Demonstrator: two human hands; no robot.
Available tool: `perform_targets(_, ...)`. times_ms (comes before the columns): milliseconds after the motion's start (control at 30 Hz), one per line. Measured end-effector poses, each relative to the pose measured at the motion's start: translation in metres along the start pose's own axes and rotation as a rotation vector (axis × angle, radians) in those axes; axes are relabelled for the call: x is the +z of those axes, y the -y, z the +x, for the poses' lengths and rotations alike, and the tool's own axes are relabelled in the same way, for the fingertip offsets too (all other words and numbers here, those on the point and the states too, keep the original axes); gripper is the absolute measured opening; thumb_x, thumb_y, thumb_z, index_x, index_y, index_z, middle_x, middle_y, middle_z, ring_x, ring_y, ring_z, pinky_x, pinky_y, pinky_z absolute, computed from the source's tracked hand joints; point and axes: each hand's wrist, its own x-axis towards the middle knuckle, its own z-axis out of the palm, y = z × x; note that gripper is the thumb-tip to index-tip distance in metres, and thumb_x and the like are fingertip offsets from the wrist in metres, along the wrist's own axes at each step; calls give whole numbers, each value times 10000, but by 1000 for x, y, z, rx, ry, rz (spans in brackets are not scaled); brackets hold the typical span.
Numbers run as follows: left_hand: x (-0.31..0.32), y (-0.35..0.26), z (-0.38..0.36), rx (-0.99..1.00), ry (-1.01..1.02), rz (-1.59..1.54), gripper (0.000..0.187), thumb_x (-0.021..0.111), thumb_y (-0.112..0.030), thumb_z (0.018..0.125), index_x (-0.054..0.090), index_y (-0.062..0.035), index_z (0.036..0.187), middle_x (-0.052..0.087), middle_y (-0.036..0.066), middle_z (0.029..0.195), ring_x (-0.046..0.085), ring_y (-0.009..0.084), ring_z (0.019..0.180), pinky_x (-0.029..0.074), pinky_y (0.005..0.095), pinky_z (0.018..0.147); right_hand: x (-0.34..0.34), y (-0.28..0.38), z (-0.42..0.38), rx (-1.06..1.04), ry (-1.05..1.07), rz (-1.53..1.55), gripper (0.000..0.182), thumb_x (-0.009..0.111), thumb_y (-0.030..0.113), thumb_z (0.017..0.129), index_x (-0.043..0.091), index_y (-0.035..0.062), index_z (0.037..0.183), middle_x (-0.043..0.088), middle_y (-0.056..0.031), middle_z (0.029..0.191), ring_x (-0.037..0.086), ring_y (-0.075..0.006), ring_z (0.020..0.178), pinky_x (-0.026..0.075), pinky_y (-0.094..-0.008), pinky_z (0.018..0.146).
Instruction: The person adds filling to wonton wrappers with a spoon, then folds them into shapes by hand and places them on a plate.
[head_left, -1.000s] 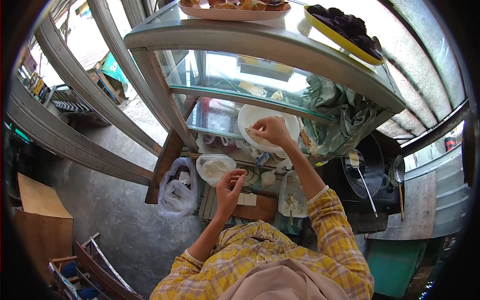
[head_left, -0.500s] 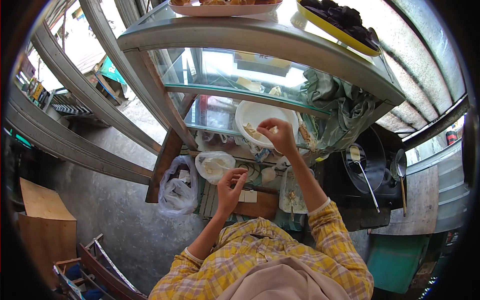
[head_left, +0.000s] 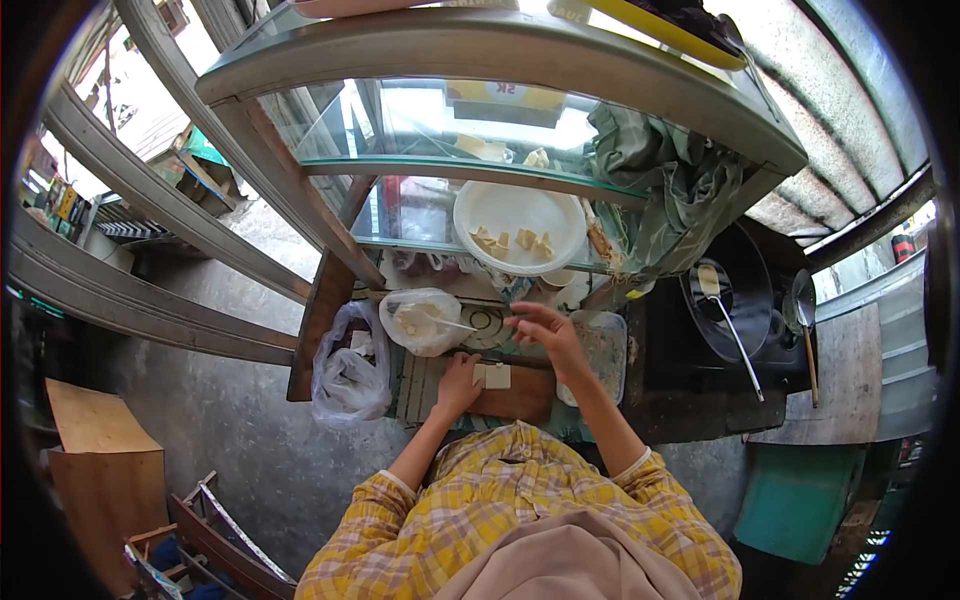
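Observation:
My left hand point(head_left: 459, 384) is low over the wooden board point(head_left: 520, 397), its curled fingers at the left edge of pale square wrappers point(head_left: 493, 377). To its right, my right hand point(head_left: 552, 338) is raised with the fingers apart, holding nothing I can see. A plastic bag of whitish filling point(head_left: 415, 325) sits just beyond my left hand, and a pale utensil handle point(head_left: 450, 322) sticks out of it. Farther back stands a white basin point(head_left: 560, 215) with several small folded pieces point(head_left: 525, 240) inside. A clear tray point(head_left: 612, 350) is partly hidden behind my right hand.
A glass display case point(head_left: 420, 165) rises in front, with grey-green cloth point(head_left: 690, 200) hanging at its right. Right of the board, a black wok point(head_left: 725, 310) with a spatula sits on a stove. A tied plastic bag point(head_left: 350, 385) stands at the left edge.
My right hand has come down from the basin toward the board, its fingers now spread. My left hand has lowered to the square wrappers. The basin shows more folded pieces.

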Motion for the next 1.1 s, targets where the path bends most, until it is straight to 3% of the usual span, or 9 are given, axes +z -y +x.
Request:
perform_targets(100,15,10,-5,35,18,141,553,685,-158,682,471,-82,1186,438,106,1122,436,308,1058,466,408,813,-26,-88,-8,110,9,-294,384,584,165,818,541,73,1188,644,-103,1017,611,-169,781,452,-286,722)
perform_targets(200,13,7,-6,59,5,211,550,700,-162,662,495,-82,1166,451,103,1108,436,302,1062,464,408,817,-7,-91,-35,217,82,-1408,547,567,157,796,401,115,1315,578,-148,1146,589,-244,908,454,-388,774)
perform_targets(233,13,7,-6,57,11,204,546,703,-165,660,502,-82,1161,454,101,1106,438,299,1062,462,408,818,-22,-137,-40,104,113,-1505,737,559,149,768,203,179,1413,458,-238,1263,491,-350,1095,417,-503,830)
perform_targets(433,11,6,-6,32,19,217,523,715,-181,658,541,-88,1142,474,87,1109,449,284,1064,447,413,819,-38,-209,-76,-96,95,-1934,767,479,187,826,28,225,1445,329,-353,1304,319,-471,1231,325,-635,874)
perform_targets(533,13,5,-9,53,3,223,514,713,-187,664,549,-94,1142,484,79,1111,457,278,1055,441,411,821,-44,-214,-80,-163,192,-2038,681,448,200,843,121,224,1441,499,-314,1154,479,-408,1116,304,-663,854)
perform_targets(633,13,4,-9,71,-25,233,501,711,-188,667,557,-96,1134,496,69,1099,469,273,1036,438,408,817,-30,-178,-73,272,346,-1723,465,485,176,823,456,191,1287,627,-209,860,612,-343,840,403,-576,790)
perform_targets(733,9,2,-10,83,-49,247,480,713,-191,663,569,-100,1112,513,60,1067,487,269,1003,437,403,804,-35,-168,-77,35,167,-1555,171,564,175,786,632,120,932,610,-114,653,599,-300,610,471,-437,654)
perform_targets(833,11,4,-12,110,-86,237,430,716,-191,658,589,-107,1060,529,57,1028,506,268,961,438,397,787,-28,-126,-84,-161,-48,-1324,133,633,189,740,594,63,761,605,-110,683,582,-322,609,472,-363,557)
perform_targets(1100,15,9,-15,107,-169,117,287,696,-173,678,617,-103,946,548,57,923,531,260,887,441,395,752,-78,-78,-121,-50,-443,-1299,271,636,147,741,565,129,1002,579,-94,738,583,-321,699,467,-401,606)
